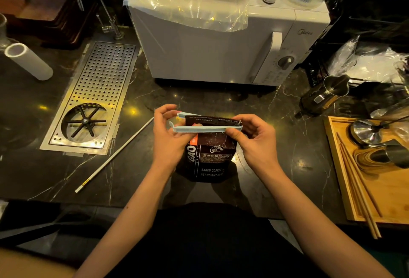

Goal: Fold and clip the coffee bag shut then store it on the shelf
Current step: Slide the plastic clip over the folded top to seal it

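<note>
A dark brown coffee bag (210,158) stands upright on the black marble counter (155,178), near its front edge. Its top is folded flat. A long pale blue sealing clip (205,127) lies across that fold, with its two bars on either side of the bag top and its left end still spread apart. My left hand (170,136) pinches the clip's left end. My right hand (254,138) grips the clip's right end together with the bag's top corner. No shelf can be made out.
A white microwave (221,45) stands right behind the bag. A perforated steel drip tray with a rinser (93,100) lies to the left, with a white tube (28,61) beyond it and a white chopstick (112,156) beside it. At right are a steel pitcher (327,94) and a wooden tray (345,180) with tools.
</note>
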